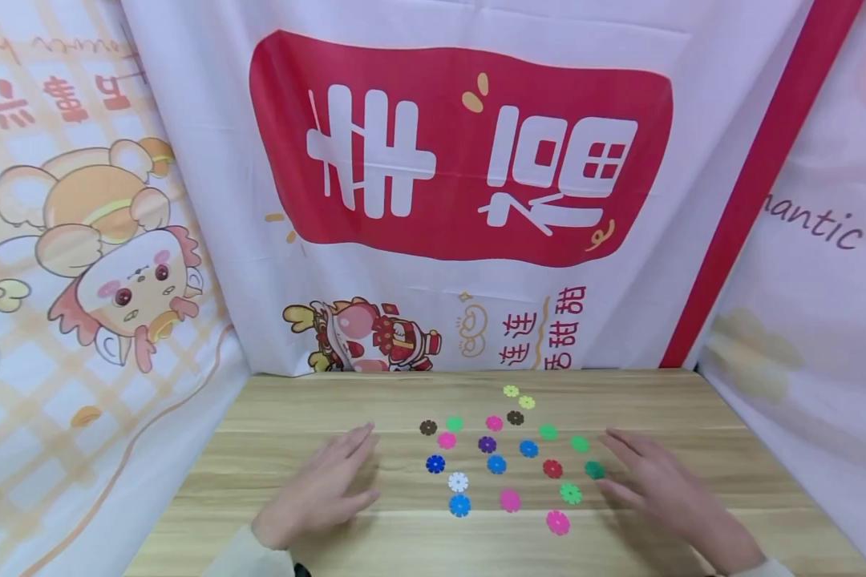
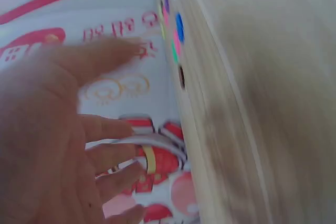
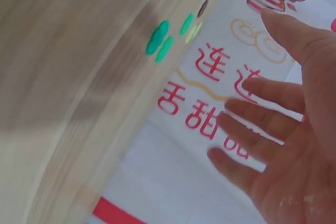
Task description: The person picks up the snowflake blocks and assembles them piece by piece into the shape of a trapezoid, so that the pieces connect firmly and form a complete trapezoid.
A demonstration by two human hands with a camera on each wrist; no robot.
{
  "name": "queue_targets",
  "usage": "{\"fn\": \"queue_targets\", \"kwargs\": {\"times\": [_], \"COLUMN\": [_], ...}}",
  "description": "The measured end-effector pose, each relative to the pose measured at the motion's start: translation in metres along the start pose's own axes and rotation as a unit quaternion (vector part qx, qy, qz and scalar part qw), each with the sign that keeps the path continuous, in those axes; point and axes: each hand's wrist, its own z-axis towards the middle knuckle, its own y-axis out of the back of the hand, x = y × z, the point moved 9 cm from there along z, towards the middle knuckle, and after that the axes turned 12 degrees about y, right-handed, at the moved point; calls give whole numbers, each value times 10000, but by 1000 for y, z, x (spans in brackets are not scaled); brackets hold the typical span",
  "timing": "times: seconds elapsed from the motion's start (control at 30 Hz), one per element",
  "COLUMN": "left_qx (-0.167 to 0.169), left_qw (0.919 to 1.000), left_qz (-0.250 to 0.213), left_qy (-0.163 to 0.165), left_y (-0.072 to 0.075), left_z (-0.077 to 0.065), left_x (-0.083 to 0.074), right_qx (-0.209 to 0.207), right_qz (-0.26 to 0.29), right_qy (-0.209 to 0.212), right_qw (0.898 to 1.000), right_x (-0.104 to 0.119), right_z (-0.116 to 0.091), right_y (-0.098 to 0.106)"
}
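Observation:
Several flat, notched plastic discs in mixed colours lie scattered on the wooden table. My left hand (image 1: 322,486) is to the left of them, palm inward, fingers extended and holding nothing. Nearest to it are a dark blue disc (image 1: 435,464), a white disc (image 1: 458,482) and a brown disc (image 1: 428,428). On the other side my right hand (image 1: 653,485) also holds nothing, its fingers spread. A dark green disc (image 1: 595,470) lies right by its thumb, with a light green disc (image 1: 580,444) near its fingertips. In the wrist views both palms show bare.
The wooden table (image 1: 274,433) ends at a white cloth backdrop (image 1: 209,200) with a red printed panel (image 1: 462,152). Printed cloths also hang along the left and right sides. A pink disc (image 1: 558,523) lies closest to the front, and a yellow disc (image 1: 511,391) farthest back.

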Motion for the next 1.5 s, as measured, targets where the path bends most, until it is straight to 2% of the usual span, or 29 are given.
{"fn": "queue_targets", "kwargs": {"times": [0.1, 0.2, 0.37, 0.57, 0.7, 0.83, 0.93, 1.2, 1.5], "left_qx": [261, 464, 723, 714, 716, 785, 741, 662, 733], "left_qw": [9992, 9979, 9954, 9928, 9915, 9906, 9902, 9890, 9857], "left_qz": [-282, -355, -334, -113, -31, -90, -126, -240, -571], "left_qy": [-136, -280, -532, -957, -1082, -1116, -1181, -1298, -1405], "left_y": [-7, -14, -25, -38, -46, -52, -53, -56, -58], "left_z": [4, 7, 10, 15, 23, 30, 32, 36, 43], "left_x": [-14, -31, -62, -95, -111, -121, -127, -133, -139], "right_qx": [276, 562, 869, 859, 821, 1186, 1353, 1524, 1761], "right_qz": [238, 415, 518, 687, 805, 1340, 1515, 1745, 2207], "right_qy": [-3, 59, 615, 1512, 1947, 1762, 1660, 1802, 1661], "right_qw": [9993, 9975, 9930, 9824, 9741, 9680, 9650, 9560, 9448], "right_x": [8, 19, 44, 76, 92, 95, 98, 110, 110], "right_z": [10, 21, 39, 58, 69, 77, 80, 87, 98], "right_y": [-5, -12, -26, -41, -49, -64, -73, -85, -92]}}
